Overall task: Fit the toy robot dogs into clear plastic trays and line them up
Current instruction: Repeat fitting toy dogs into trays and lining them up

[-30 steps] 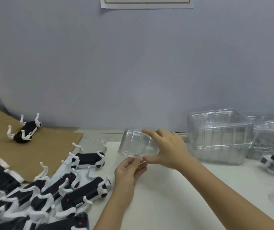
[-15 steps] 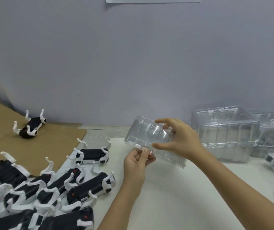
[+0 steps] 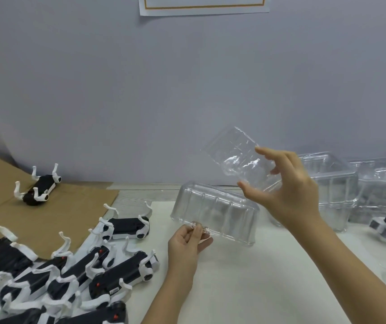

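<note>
The left hand (image 3: 190, 239) pinches the near rim of the lower tray (image 3: 217, 213) — the right hand (image 3: 290, 192) clasps the upper tray (image 3: 234, 155) between fingers (image 3: 266, 152) and thumb.

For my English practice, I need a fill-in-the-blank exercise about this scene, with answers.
1. The left hand pinches the lower clear plastic tray by its ____.
2. The right hand holds the upper clear plastic tray, which is ____ of toys.
3. The lone black-and-white toy robot dog lies on brown ____.
Answers: rim; empty; cardboard.
</note>
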A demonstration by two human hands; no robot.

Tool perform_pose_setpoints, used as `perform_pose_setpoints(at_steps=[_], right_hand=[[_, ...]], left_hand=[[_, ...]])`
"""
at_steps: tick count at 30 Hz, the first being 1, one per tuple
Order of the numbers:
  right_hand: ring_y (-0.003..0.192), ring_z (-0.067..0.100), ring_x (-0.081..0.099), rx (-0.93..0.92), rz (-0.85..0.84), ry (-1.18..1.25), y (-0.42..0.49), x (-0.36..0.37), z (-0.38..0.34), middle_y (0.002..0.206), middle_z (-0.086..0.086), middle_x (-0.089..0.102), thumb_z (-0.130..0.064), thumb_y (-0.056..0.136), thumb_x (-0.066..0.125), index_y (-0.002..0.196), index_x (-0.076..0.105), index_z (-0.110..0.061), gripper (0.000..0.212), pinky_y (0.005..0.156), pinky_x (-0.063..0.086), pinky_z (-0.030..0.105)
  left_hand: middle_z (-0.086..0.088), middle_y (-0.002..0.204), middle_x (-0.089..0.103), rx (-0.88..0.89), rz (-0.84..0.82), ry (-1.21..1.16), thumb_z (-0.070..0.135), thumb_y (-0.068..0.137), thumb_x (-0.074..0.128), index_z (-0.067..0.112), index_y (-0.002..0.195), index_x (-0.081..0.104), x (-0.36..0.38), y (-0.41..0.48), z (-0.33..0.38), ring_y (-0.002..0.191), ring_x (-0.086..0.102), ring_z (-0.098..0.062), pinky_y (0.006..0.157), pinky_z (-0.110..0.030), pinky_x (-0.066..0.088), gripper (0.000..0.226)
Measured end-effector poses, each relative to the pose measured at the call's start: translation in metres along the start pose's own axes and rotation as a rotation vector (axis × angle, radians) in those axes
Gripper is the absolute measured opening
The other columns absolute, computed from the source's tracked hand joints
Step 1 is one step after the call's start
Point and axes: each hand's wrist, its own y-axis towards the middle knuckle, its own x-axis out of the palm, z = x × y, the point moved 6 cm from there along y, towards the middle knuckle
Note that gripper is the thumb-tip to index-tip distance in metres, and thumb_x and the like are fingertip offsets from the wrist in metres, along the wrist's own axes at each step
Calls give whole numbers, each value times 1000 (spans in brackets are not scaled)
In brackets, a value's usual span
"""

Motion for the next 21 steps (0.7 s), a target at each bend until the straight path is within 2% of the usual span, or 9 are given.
perform_pose_setpoints(at_steps=[3, 5, 8, 10, 12, 15, 18, 21], right_hand=[[80, 27, 65, -113, -16, -109, -5, 1, -8, 102, 9, 65, -41, 62, 86, 115, 70, -18, 60, 64, 53, 39], [81, 30, 65, -127, -157, -93, -10, 15, -10, 103, 11, 64, -38, 61, 90, 118, 69, -18, 63, 70, 54, 44], [84, 27, 64, -116, -381, -78, -25, 37, -12, 107, 6, 62, -43, 63, 86, 123, 65, -23, 66, 73, 53, 41], [88, 22, 63, -78, -507, -44, -37, 47, -10, 113, 1, 60, -53, 67, 76, 130, 58, -28, 69, 71, 53, 37], [90, 19, 63, -76, -551, -36, -48, 54, -12, 116, -3, 59, -61, 69, 66, 135, 53, -29, 74, 71, 51, 34], [109, 19, 59, -79, -631, -87, -56, 63, -12, 127, -4, 55, -68, 65, 71, 141, 45, -30, 89, 79, 46, 35], [115, 8, 52, -1, -715, -29, -51, 66, -8, 131, -15, 48, -71, 64, 72, 141, 35, -43, 90, 83, 41, 28], [110, -14, 43, 121, -754, 150, -40, 64, -5, 124, -33, 44, -65, 57, 80, 124, 30, -63, 83, 83, 39, 20]], left_hand=[[-10, 76, 63, 48, -45, 23, 4, 95, 55, -3, 88, 61, 6, -3, 2, 73, 65, -14, 71, -21, 56, 12], [-8, 76, 65, 68, -77, 20, 2, 96, 53, -1, 92, 61, 11, -5, 2, 74, 66, -13, 73, -21, 56, 9], [-7, 78, 68, 99, -101, 1, 5, 95, 55, 1, 91, 62, 13, -5, 5, 79, 68, -14, 76, -22, 56, 9], [-7, 83, 70, 121, -135, -28, 12, 92, 57, 0, 90, 63, 14, -4, 9, 84, 69, -16, 78, -23, 56, 14], [-8, 88, 72, 123, -184, -49, 19, 89, 57, 0, 92, 64, 16, -4, 13, 87, 70, -18, 79, -25, 56, 20], [-12, 89, 72, 89, -214, -91, 21, 85, 62, 4, 88, 71, 15, -2, 17, 88, 71, -22, 76, -26, 57, 20], [-11, 88, 72, 82, -229, -120, 21, 84, 63, 11, 84, 76, 15, -3, 20, 87, 71, -21, 77, -27, 57, 17], [-12, 86, 72, 71, -216, -175, 17, 82, 64, 11, 81, 76, 17, -3, 24, 84, 71, -21, 77, -28, 57, 13]])
